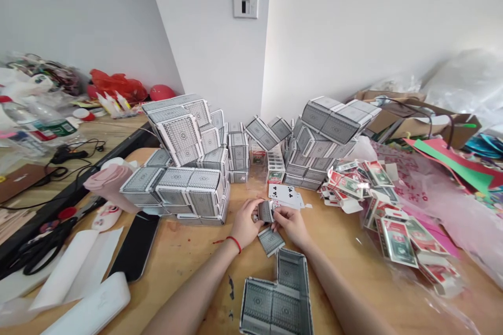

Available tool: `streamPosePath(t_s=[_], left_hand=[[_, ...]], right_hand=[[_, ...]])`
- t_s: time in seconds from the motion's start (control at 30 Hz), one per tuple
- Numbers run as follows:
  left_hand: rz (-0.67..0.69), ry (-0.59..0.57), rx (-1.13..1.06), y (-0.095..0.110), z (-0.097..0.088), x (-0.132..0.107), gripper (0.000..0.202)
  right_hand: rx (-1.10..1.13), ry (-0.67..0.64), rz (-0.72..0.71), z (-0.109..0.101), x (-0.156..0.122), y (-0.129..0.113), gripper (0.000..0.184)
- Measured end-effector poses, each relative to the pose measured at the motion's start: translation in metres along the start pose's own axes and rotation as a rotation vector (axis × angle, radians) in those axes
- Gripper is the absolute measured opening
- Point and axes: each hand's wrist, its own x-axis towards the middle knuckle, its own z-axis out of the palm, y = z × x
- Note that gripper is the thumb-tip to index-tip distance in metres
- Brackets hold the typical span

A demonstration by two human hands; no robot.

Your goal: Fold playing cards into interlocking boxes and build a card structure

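Observation:
Both hands meet near the table's middle around a small piece of playing cards (266, 211) with grey patterned backs. My left hand (247, 223), with a red cord on its wrist, grips the piece from the left. My right hand (291, 224) pinches its right side. Just below them lies a flat patterned card (271, 241). Behind the fingers, white playing cards (285, 194) rest face up, some showing clubs. Closest to me, between my forearms, stands an L-shaped block (275, 298) covered in the same patterned cards.
Stacked card-covered blocks rise at left (190, 188) and right (330, 125). Opened red-and-green card boxes (396, 241) spread over the right. On the left lie a black phone (135, 246), scissors (51, 246) and a white paper roll (70, 267). Bottles (55, 123) stand farther back.

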Motion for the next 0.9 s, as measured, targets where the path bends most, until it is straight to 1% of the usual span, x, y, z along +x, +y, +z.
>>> streamPosePath(t_s=[0.23, 0.57, 0.9], left_hand=[[0.003, -0.014, -0.001, -0.0004, -0.0002, -0.0002, 0.058], [0.007, -0.025, 0.000, -0.0006, -0.0007, 0.0003, 0.057], [0.016, -0.037, 0.008, -0.0002, 0.0004, -0.0002, 0.059]], right_hand=[[0.000, 0.017, 0.002, 0.0016, -0.0001, -0.0005, 0.030], [0.000, -0.004, -0.016, -0.0002, 0.0007, 0.0022, 0.028], [-0.019, 0.023, -0.013, 0.0002, -0.0008, 0.0009, 0.028]])
